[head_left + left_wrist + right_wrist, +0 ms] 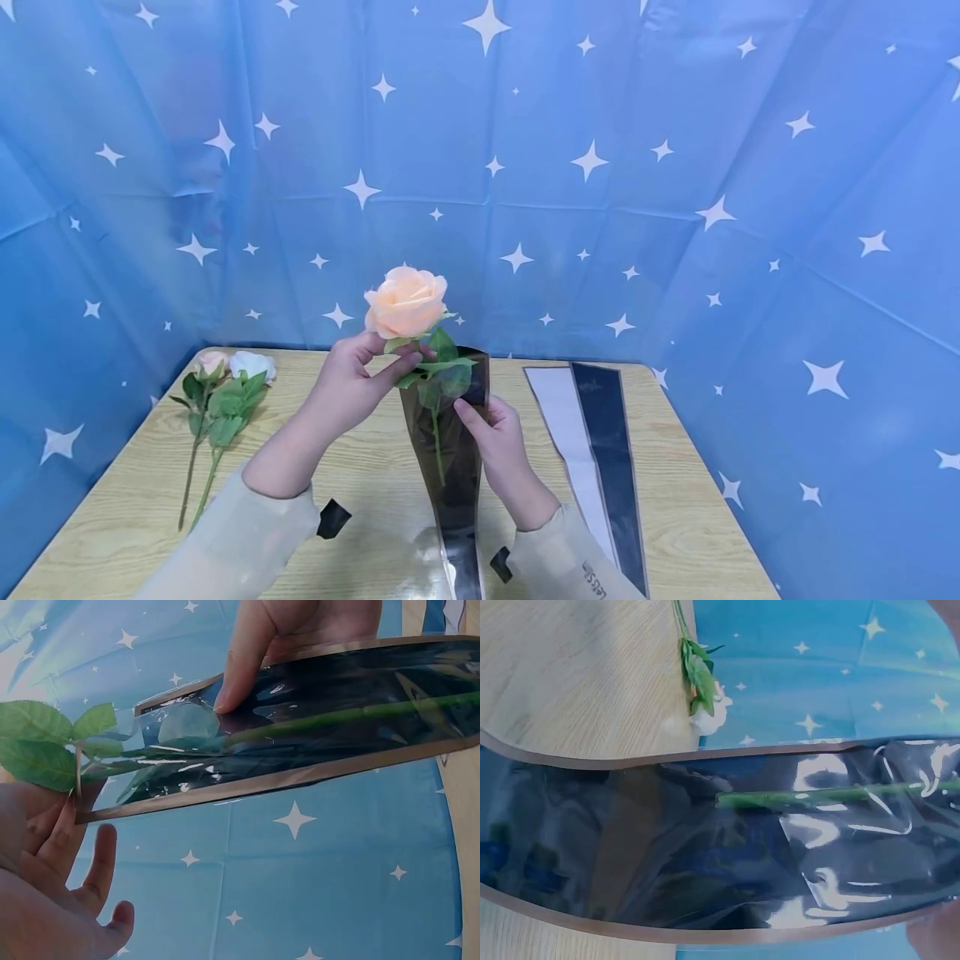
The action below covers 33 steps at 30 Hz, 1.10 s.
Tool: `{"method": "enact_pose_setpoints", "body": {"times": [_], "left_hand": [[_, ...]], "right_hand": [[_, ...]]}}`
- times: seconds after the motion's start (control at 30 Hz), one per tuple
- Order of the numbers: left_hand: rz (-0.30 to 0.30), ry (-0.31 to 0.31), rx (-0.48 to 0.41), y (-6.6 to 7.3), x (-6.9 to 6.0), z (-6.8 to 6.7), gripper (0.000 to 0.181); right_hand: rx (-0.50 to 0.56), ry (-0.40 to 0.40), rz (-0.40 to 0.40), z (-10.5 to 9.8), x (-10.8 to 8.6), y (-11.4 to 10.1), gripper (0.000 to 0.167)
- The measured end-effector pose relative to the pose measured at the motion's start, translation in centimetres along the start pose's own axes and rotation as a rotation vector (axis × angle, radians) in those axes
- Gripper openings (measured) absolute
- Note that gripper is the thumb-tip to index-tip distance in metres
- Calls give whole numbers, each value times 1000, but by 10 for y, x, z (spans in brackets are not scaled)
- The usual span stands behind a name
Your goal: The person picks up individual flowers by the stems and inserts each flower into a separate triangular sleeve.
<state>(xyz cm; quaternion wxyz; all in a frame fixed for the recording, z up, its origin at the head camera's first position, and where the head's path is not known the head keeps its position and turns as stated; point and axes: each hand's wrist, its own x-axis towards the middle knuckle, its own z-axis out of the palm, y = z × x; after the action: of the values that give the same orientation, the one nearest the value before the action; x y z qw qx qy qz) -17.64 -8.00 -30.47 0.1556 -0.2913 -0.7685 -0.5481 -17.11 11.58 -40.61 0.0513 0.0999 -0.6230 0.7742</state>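
My left hand (348, 383) pinches a peach artificial rose (407, 304) by the stem just below its bloom. The rose's green stem (780, 798) and some lower leaves lie inside a dark, see-through flower sleeve (457, 508) with a brown border. The bloom and upper leaves (37, 742) stick out past the sleeve's open top. My right hand (506, 450) holds the sleeve by its right edge near the top, the thumb (246, 664) lying on the front film. In the right wrist view the cut end of the stem shows partway down the sleeve.
On the table's left lie a pink rose (213, 362) and a white rose (252, 365) with leafy stems. A white sleeve (566, 425) and a black sleeve (609, 442) lie side by side at the right. A blue starred curtain (465, 125) surrounds the wooden table (697, 517).
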Motion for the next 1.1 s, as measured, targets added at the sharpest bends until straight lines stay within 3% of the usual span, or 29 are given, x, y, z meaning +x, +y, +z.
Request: {"method": "enact_pose_setpoints", "body": {"times": [0.17,0.43,0.6,0.8,1.1], "left_hand": [[-28,-38,-16,2,0,-1,6],[-117,-84,52,6,1,-2,11],[-125,-16,81,6,2,0,26],[-132,83,83,7,3,1,29],[-122,45,103,10,3,5,29]], "right_hand": [[-1,-14,-3,-1,0,-1,9],[11,-15,-10,1,1,-2,19],[21,-23,-2,1,0,-1,16],[22,-16,3,3,-2,-1,17],[31,-19,2,2,-3,-5,17]]}}
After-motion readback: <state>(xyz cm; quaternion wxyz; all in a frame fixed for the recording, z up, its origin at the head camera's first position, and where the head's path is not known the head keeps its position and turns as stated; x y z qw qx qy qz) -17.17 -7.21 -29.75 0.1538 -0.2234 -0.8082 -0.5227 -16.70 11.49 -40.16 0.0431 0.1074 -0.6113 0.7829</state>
